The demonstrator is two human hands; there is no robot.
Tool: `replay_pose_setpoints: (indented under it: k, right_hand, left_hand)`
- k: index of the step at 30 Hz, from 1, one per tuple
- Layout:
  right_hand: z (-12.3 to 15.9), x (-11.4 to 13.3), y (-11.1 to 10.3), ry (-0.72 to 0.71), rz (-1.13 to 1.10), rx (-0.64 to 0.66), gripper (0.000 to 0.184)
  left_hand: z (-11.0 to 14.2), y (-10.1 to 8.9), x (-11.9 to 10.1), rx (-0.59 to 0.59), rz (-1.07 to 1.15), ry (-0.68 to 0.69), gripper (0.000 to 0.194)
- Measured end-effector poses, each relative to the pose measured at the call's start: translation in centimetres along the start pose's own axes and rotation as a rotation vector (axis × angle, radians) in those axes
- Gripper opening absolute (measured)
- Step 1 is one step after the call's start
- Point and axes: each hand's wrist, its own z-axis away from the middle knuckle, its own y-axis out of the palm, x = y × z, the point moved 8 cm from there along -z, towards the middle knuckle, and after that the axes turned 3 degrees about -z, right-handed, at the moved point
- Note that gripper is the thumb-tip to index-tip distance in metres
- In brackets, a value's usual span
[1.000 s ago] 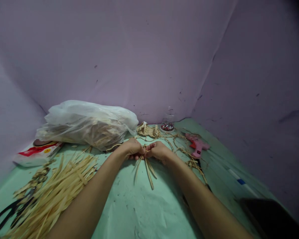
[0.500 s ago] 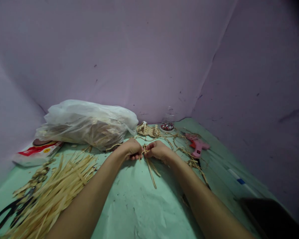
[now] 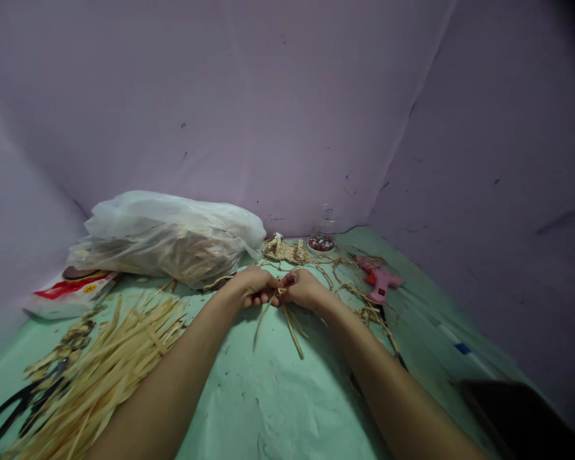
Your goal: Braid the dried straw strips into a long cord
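My left hand (image 3: 256, 285) and my right hand (image 3: 299, 287) meet over the middle of the green-covered table, their fingers pinched close together. Between them they grip dried straw strips (image 3: 293, 332), whose loose ends hang down toward me. One strip end slants down to the left below my left fingers. Where the strips cross is mostly hidden by my fingertips. A braided straw cord (image 3: 324, 273) lies on the table just behind my right hand. Beyond both hands rests a small woven straw slipper (image 3: 285, 249) with a white decoration.
A plastic bag of straw (image 3: 172, 236) lies at the back left. Loose straw strips (image 3: 119, 358) and black-handled scissors (image 3: 9, 409) are at left. Beads in a clear container (image 3: 321, 243) stand at the back; a pink glue gun (image 3: 381, 279) lies right. A dark object (image 3: 512, 415) sits lower right.
A strip end now hangs down to the left beneath my left hand. My fingertips have come closer together, and the hanging strips have shifted slightly.
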Motion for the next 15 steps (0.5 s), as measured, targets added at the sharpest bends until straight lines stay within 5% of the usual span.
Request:
replay_pose_setpoints:
  k: [15]
  right_hand:
    - [1.5, 2.3, -1.2, -0.135, 0.387, -0.114, 0.012]
  left_hand:
    - [0.8, 0.4, 0.1, -0.059, -0.08, -0.048, 0.018]
